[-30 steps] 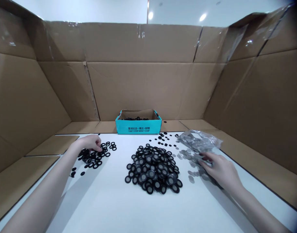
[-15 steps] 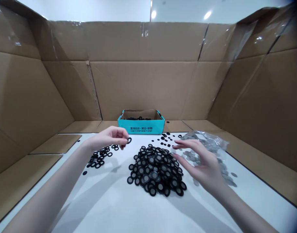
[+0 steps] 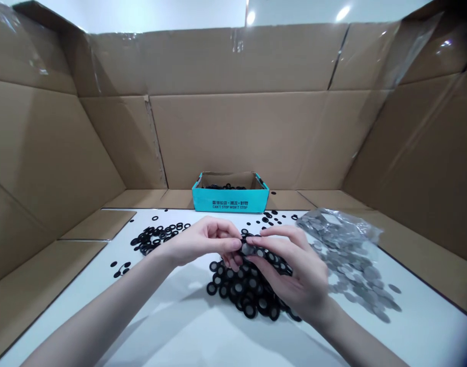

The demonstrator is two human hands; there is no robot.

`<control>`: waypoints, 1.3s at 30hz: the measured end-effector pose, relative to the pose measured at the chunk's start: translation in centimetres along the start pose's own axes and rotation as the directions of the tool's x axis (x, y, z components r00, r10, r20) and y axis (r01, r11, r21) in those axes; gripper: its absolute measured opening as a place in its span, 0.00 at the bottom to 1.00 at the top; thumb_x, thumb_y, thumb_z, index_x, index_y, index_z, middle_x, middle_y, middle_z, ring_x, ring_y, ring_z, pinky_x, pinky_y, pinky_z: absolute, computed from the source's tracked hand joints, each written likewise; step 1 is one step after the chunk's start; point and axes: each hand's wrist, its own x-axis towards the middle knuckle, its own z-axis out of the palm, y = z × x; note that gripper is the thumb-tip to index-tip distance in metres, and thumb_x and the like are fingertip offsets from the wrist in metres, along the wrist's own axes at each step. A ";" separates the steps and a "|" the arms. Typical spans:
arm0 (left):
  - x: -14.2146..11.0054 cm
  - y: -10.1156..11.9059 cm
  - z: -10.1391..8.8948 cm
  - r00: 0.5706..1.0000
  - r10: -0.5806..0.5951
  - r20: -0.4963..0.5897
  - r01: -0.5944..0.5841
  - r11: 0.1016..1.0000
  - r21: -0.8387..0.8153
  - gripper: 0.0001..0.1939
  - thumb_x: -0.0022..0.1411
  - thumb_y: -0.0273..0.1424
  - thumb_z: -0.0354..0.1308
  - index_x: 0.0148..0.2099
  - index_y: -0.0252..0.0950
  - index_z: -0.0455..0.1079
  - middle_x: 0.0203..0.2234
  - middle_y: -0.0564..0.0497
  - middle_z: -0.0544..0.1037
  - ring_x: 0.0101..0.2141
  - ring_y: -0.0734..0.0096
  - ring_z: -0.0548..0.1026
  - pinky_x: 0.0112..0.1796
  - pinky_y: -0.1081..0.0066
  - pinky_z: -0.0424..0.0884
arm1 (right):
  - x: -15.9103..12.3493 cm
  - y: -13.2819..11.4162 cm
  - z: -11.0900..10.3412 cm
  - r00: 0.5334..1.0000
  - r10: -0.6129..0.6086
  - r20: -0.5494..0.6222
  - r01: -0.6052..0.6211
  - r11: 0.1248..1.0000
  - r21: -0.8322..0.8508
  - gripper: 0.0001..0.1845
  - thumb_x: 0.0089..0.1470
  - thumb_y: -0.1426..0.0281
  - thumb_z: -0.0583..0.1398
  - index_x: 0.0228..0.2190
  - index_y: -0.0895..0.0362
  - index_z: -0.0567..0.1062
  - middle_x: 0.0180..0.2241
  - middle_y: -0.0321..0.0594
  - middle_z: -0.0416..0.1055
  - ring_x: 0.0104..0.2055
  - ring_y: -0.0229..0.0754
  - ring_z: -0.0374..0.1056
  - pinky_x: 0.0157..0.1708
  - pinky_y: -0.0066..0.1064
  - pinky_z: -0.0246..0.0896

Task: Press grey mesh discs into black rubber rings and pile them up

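My left hand and my right hand meet above a heap of black rings with grey centres. Between their fingertips is a black ring with a grey disc, held from both sides. My right hand's lower fingers rest close to the heap's top. To the left lie loose, plain black rings. To the right, grey metal discs spread out from a clear plastic bag.
A teal cardboard box with black rings inside stands at the far edge of the white table. Several small black rings lie scattered behind the heap. Brown cardboard walls rise behind and beside the table.
Both hands have moved in from the sides and now meet above the heap. The left hand's ring and the right hand's fingers have come together. More grey discs lie spread near the bag.
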 end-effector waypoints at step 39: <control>0.9 -0.9 3.6 0.962 0.199 -0.184 -0.106 0.901 0.420 0.05 0.64 0.30 0.55 0.38 0.32 0.66 0.29 0.50 0.73 0.32 0.73 0.73 0.33 0.74 0.68 | -2.4 1.0 0.1 0.905 0.384 0.186 -0.413 0.896 0.162 0.04 0.56 0.73 0.60 0.32 0.52 0.74 0.41 0.42 0.74 0.45 0.45 0.68 0.45 0.40 0.66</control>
